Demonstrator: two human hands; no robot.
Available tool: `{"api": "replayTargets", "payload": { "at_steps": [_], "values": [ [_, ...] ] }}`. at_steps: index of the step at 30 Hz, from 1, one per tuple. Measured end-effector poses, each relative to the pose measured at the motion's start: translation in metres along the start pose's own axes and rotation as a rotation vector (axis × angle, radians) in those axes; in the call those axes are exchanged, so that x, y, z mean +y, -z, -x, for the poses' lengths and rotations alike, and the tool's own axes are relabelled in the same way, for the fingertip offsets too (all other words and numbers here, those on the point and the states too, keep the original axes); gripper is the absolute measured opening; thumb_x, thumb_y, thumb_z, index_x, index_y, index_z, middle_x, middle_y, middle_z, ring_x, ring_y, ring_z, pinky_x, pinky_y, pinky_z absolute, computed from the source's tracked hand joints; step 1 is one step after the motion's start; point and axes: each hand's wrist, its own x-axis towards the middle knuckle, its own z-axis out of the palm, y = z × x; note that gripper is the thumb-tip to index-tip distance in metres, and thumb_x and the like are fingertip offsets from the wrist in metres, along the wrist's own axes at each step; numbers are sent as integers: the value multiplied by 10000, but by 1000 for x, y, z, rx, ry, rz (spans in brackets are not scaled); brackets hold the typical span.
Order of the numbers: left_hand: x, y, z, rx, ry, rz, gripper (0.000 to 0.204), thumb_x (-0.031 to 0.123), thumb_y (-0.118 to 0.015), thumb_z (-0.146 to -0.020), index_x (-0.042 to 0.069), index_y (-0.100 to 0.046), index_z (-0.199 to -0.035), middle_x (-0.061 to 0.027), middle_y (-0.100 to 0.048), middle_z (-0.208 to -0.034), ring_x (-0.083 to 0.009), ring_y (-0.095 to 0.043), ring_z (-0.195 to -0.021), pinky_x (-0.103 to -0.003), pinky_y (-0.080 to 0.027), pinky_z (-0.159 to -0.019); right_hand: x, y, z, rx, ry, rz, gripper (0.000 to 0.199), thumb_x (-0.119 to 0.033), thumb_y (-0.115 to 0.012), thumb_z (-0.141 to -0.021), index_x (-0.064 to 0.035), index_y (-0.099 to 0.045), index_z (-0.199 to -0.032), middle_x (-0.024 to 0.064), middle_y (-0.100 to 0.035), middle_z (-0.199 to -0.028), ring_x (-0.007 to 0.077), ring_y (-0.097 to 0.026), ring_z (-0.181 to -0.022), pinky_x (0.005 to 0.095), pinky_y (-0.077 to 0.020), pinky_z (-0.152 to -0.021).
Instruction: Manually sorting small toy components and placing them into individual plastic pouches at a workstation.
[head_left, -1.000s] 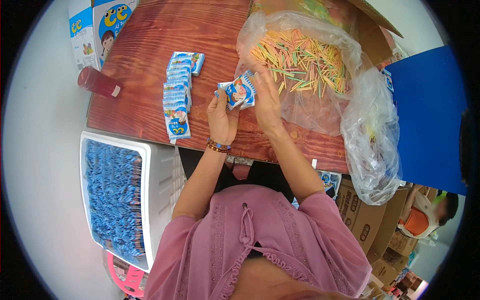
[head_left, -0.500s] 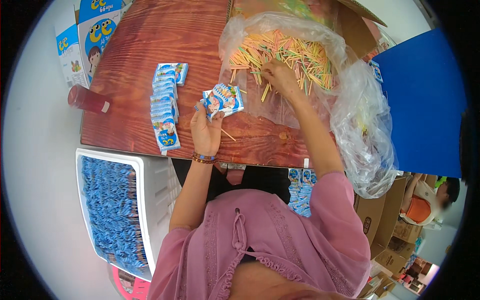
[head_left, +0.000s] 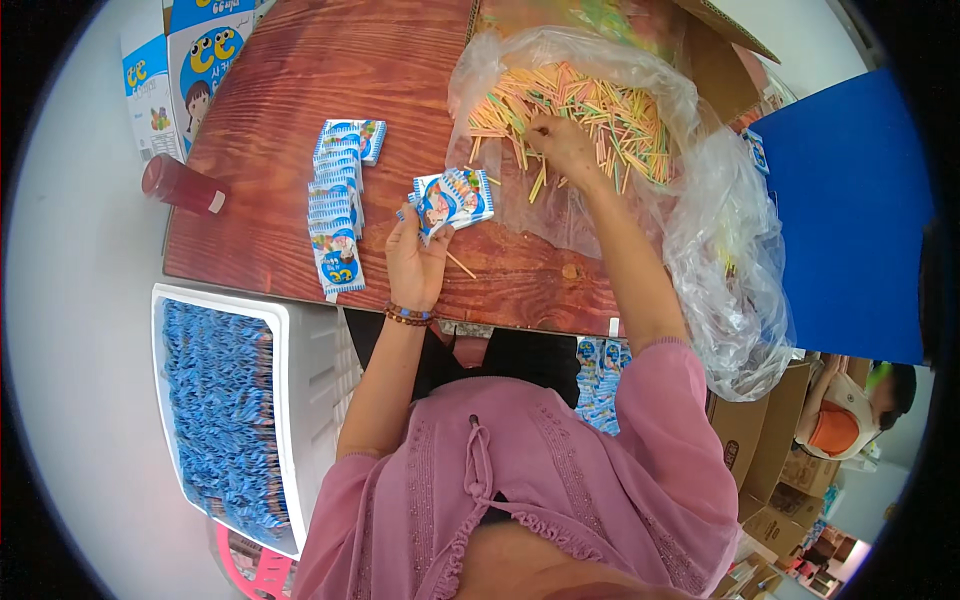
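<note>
A small fan of blue-and-white printed packets (head_left: 440, 203) is gripped between the thumb and fingers of my left hand (head_left: 417, 265), just above the red-brown wooden table. My right hand (head_left: 563, 150) reaches over a heap of thin pastel sticks (head_left: 610, 110), yellow, orange, pink and green. Its fingers are bent and drawn together at the heap's near left side; whatever they pinch is hidden. The heap lies on a spread clear plastic bag (head_left: 545, 215). One loose stick (head_left: 460, 264) rests on the table beside my left hand. Further left, an overlapping row of similar packets (head_left: 338, 205) lies on the wood.
A white foam box (head_left: 290, 420) packed with blue packets stands below the table's left side. On the tabletop (head_left: 260, 220) lies a dark red bottle (head_left: 185, 185). Printed cartons (head_left: 190, 80) stand far left; a blue panel (head_left: 840, 210) rises at right. Another person (head_left: 845, 415) is at far right.
The view has shifted slightly. My right hand stays over the sticks with its fingers more curled in. My left hand keeps hold of the packets.
</note>
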Motion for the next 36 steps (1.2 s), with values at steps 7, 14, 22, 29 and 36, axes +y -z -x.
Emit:
{"api": "replayTargets", "payload": {
  "at_steps": [7, 14, 22, 29, 36],
  "values": [
    [3, -3, -2, -79, 32, 87, 244, 259, -493, -984, 56, -621, -1032, -49, -666, -1032, -159, -623, -935, -340, -505, -819, -6, -15, -4, 26, 77, 388, 218, -280, -602, -791, -106, -670, -904, 101, -666, -945, 293, -638, -907, 408, -495, -753],
    [3, 3, -1, -110, 44, 146, 261, 272, -493, -981, 53, -611, -1059, -52, -653, -1081, -170, -613, -979, -351, -503, -829, -6, 16, 31, -174, 71, -401, 86, -112, -615, -831, -26, -610, -817, 21, -644, -751, 66, -573, -622, 216, -430, -535],
    [5, -7, 1, -57, 5, 43, 309, 297, -472, -988, 35, -581, -1109, -58, -638, -1110, -165, -610, -974, -348, -486, -870, -105, 60, 71, -531, 185, -611, 125, -105, -587, -895, -31, -674, -943, -11, -626, -720, 24, -562, -593, 171, -391, -480],
    [8, -5, 2, -43, -29, 8, 232, 204, -497, -981, 26, -621, -1065, -79, -649, -1103, -195, -627, -1013, -371, -517, -893, -129, 59, 70, -622, 114, -346, 139, -163, -616, -865, -32, -654, -894, -19, -566, -643, 37, -504, -548, 192, -377, -445],
    [9, -7, 6, -33, -80, -10, 240, 194, -495, -982, 12, -606, -1091, -98, -638, -1128, -206, -622, -1038, -373, -515, -909, -159, 36, 70, -525, 304, -248, 75, -119, -628, -857, -47, -634, -880, -30, -529, -587, 30, -472, -500, 199, -337, -436]
  ]
}}
